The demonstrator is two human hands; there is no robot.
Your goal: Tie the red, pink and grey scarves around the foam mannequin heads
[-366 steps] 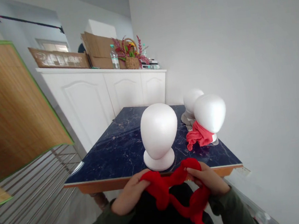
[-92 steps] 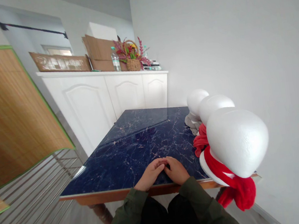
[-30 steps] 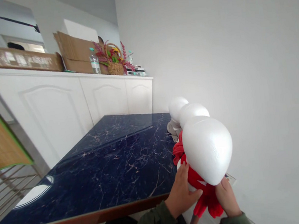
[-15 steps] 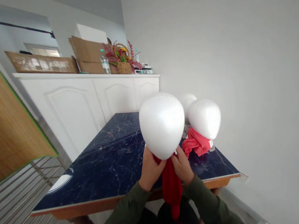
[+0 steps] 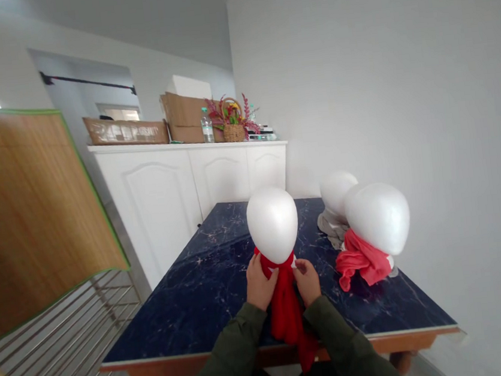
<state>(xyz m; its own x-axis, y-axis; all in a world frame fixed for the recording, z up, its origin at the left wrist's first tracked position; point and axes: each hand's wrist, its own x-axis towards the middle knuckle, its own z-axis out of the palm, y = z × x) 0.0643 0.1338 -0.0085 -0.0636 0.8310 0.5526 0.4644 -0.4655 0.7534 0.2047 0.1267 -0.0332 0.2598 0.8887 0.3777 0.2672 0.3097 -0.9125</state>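
Observation:
A white foam mannequin head [image 5: 273,224] stands on the dark blue marble table [image 5: 207,283], straight in front of me. A red scarf [image 5: 286,313] is tied round its neck and hangs down over the table's front edge. My left hand [image 5: 260,283] is closed on the left side of the neck and scarf. My right hand [image 5: 307,280] is closed on the right side. Both sleeves are dark green.
Two more foam heads stand to the right: one [image 5: 377,213] with a coral scarf [image 5: 360,260], one behind [image 5: 336,190] with a grey cloth. A white cabinet [image 5: 195,176] with boxes and a flower basket [image 5: 233,123] stands beyond. A bamboo mat [image 5: 26,207] and metal rack are at left.
The head with the red scarf has come from the table's right edge to the middle, carried in both hands. It now stands lower, on the table, with both hands still on its neck.

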